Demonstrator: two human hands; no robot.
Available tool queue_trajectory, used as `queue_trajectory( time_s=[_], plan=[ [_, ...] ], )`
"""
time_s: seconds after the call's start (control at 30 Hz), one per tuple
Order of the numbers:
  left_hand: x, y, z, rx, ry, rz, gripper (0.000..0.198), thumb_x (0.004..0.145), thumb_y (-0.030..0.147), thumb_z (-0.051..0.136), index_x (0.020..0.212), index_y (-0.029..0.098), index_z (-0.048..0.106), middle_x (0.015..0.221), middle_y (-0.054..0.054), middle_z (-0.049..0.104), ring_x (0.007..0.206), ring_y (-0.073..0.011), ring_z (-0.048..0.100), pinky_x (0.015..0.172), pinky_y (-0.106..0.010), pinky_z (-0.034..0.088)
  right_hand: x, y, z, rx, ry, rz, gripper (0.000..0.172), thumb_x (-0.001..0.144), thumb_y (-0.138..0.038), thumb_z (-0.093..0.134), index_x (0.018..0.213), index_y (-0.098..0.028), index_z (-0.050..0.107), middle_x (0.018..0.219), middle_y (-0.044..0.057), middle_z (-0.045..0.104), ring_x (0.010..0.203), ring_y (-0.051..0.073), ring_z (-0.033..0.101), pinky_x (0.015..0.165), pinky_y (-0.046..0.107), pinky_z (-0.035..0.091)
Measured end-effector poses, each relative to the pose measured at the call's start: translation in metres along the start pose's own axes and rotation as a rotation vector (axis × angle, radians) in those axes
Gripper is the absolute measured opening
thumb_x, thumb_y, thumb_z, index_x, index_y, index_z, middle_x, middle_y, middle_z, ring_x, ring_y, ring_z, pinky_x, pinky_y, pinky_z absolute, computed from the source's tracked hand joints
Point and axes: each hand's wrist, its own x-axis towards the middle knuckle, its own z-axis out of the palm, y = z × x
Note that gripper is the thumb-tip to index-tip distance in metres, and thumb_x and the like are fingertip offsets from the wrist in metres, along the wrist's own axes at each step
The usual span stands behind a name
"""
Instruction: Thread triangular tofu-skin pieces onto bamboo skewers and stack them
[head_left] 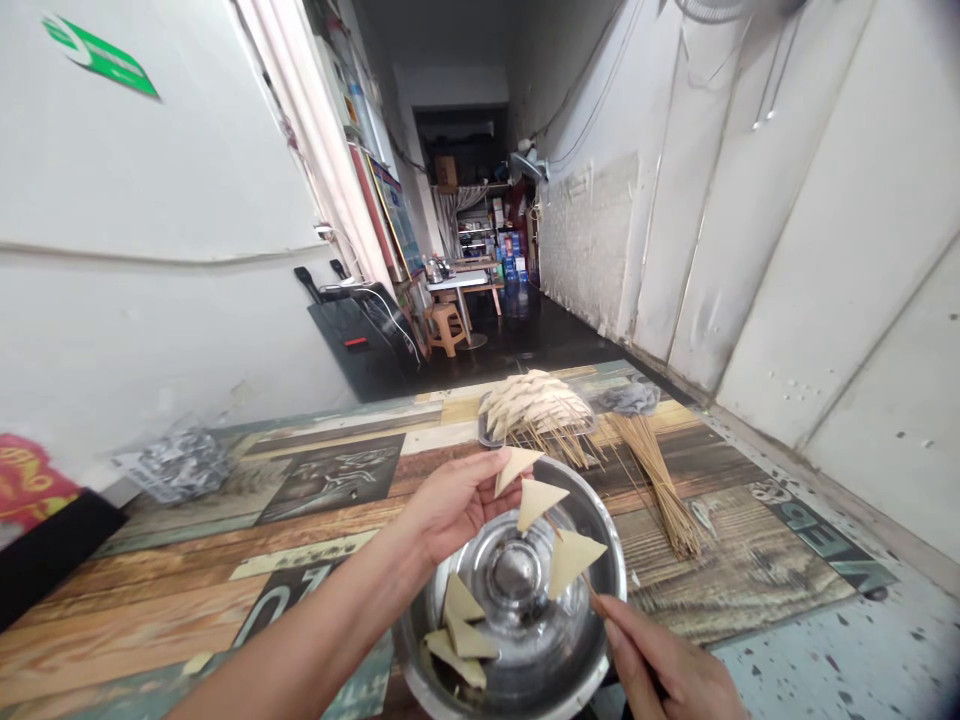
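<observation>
My right hand (667,665) grips the lower end of a thin bamboo skewer (589,588) over the right rim of a steel basin (616,560). Two pale yellow triangular slices, which look like dried tofu, are threaded along it: a lower slice (574,562) and a middle slice (540,502). At the skewer's far end my left hand (450,505) pinches a third triangular slice (516,468) between thumb and fingers. Whether the tip has pierced that slice I cannot tell. Several loose slices (466,635) lie in the basin's left side.
Behind the basin stands a clear tray (487,432) heaped with filled skewers (536,405). A bundle of bare bamboo skewers (664,490) lies to the right, near a crumpled plastic bag (634,398). Another plastic bundle (180,460) sits left on the wood-patterned table (337,480).
</observation>
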Motion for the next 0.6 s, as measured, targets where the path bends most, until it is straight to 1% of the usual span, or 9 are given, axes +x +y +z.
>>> queue_trajectory(
  time_s=[0.13,0.2,0.3,0.37,0.47,0.6],
  plan=[
    [0.002,-0.002,0.002,-0.007,-0.018,0.000,0.011,0.084,0.013,0.056,0.083,0.007,0.065,0.075,-0.011,0.071,0.064,-0.0143,0.067,0.063,-0.024,0.057,-0.003,0.002,0.004,0.038,0.004,0.046,0.024,0.091,-0.031,0.050,0.101,-0.018,0.068,0.084,0.007,0.075,0.067,0.015,0.071,0.063,0.016,0.057],
    [0.002,-0.004,0.003,-0.035,-0.042,0.006,0.013,0.085,0.018,0.055,0.084,0.009,0.064,0.077,-0.010,0.071,0.065,-0.0148,0.067,0.064,-0.025,0.057,-0.001,0.003,0.002,0.036,0.000,0.038,0.024,0.091,-0.028,0.049,0.103,-0.017,0.066,0.087,0.008,0.074,0.070,0.015,0.071,0.065,0.018,0.058],
    [0.000,-0.012,0.005,-0.075,-0.115,-0.010,0.022,0.085,0.029,0.056,0.093,0.011,0.064,0.088,-0.011,0.071,0.078,-0.0180,0.068,0.071,-0.030,0.057,0.006,0.003,-0.004,0.000,-0.028,-0.025,0.023,0.090,-0.021,0.050,0.106,-0.015,0.065,0.091,0.009,0.074,0.072,0.014,0.071,0.068,0.016,0.057],
    [-0.004,-0.018,0.007,-0.058,-0.135,-0.033,0.020,0.082,0.028,0.061,0.093,0.011,0.065,0.093,-0.011,0.070,0.087,-0.0209,0.067,0.077,-0.033,0.056,0.011,0.002,-0.007,-0.027,-0.034,-0.074,0.023,0.088,-0.018,0.051,0.106,-0.013,0.064,0.091,0.009,0.074,0.072,0.013,0.071,0.069,0.014,0.057],
    [-0.007,-0.025,0.012,-0.041,-0.083,-0.054,0.012,0.079,0.021,0.064,0.086,0.010,0.064,0.093,-0.013,0.070,0.089,-0.0234,0.067,0.073,-0.032,0.056,0.016,-0.001,-0.009,-0.034,0.003,-0.108,0.021,0.089,-0.018,0.049,0.102,-0.012,0.064,0.086,0.009,0.074,0.071,0.013,0.071,0.068,0.013,0.056],
    [-0.008,-0.028,0.019,-0.061,-0.037,-0.041,0.012,0.080,0.019,0.063,0.089,0.011,0.065,0.096,-0.011,0.069,0.087,-0.0219,0.067,0.066,-0.029,0.055,0.017,-0.006,-0.007,-0.029,-0.013,-0.115,0.021,0.090,-0.018,0.048,0.101,-0.011,0.064,0.085,0.009,0.074,0.071,0.012,0.071,0.069,0.011,0.055]
  ],
)
